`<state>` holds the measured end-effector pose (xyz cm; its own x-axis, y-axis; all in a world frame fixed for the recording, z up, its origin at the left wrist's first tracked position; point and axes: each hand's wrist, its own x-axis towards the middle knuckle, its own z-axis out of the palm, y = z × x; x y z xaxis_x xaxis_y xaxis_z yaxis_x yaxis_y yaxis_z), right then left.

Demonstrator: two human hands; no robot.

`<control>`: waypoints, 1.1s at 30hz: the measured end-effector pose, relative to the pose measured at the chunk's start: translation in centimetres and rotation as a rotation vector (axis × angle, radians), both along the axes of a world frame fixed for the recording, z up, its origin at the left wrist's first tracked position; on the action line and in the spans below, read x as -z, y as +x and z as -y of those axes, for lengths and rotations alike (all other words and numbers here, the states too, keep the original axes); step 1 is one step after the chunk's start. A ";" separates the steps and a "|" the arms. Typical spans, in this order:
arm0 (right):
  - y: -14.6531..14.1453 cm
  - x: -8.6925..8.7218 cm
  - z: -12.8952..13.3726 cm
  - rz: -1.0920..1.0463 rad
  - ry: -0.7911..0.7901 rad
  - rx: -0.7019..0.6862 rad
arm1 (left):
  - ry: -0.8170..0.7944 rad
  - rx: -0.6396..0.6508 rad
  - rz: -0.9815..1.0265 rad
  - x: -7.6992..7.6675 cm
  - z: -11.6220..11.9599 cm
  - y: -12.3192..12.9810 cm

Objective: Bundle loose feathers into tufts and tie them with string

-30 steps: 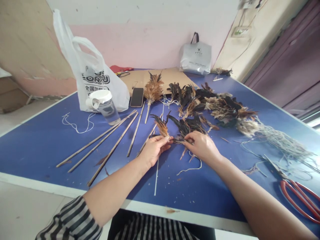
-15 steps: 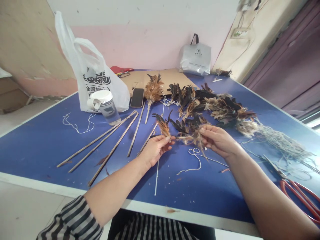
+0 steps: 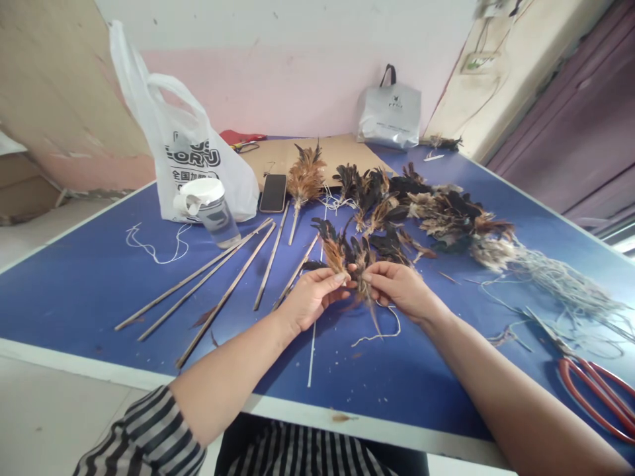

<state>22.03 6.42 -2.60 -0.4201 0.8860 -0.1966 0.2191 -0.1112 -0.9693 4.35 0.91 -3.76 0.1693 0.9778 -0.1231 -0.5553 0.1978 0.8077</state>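
Observation:
My left hand (image 3: 322, 289) is closed on a small bunch of orange-brown and black feathers (image 3: 335, 250), its tips pointing up and away. Right beside it, my right hand (image 3: 391, 285) pinches a second, darker tuft of feathers (image 3: 362, 254), with wispy ends hanging below the fingers. The two bunches are side by side; whether a stick is inside the left one is hidden by the fingers. A white string (image 3: 384, 337) lies on the table just under my right hand. Behind the hands are loose dark feathers (image 3: 389, 246).
Several thin sticks (image 3: 228, 291) lie to the left, near a lidded cup (image 3: 215, 215), a white plastic bag (image 3: 198, 145) and a phone (image 3: 273, 192). A finished-looking feather duster head (image 3: 306, 173) lies behind. Feather piles (image 3: 446, 215), tangled string (image 3: 565, 277) and red-handled scissors (image 3: 590, 383) are right.
My right hand has moved left with its feathers, up against the bunch in my left hand. The left hand has stayed nearly in place.

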 end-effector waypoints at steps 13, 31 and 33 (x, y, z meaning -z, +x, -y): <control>-0.4 1.4 -0.4 -0.144 -0.158 -0.015 | -0.107 -0.020 -0.009 0.4 -0.6 -0.2; 3.2 -1.0 -2.4 -0.415 -0.076 0.222 | 0.228 -0.315 -0.488 -0.9 0.0 -0.7; 2.5 -1.1 -1.7 -0.349 -0.033 0.182 | 0.246 -0.250 -0.545 -1.2 0.2 -0.8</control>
<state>24.54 8.12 -1.53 -0.3030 0.9478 -0.0991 -0.1491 -0.1499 -0.9774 3.59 0.73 -2.53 -0.0910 0.9902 0.1058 -0.0580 -0.1113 0.9921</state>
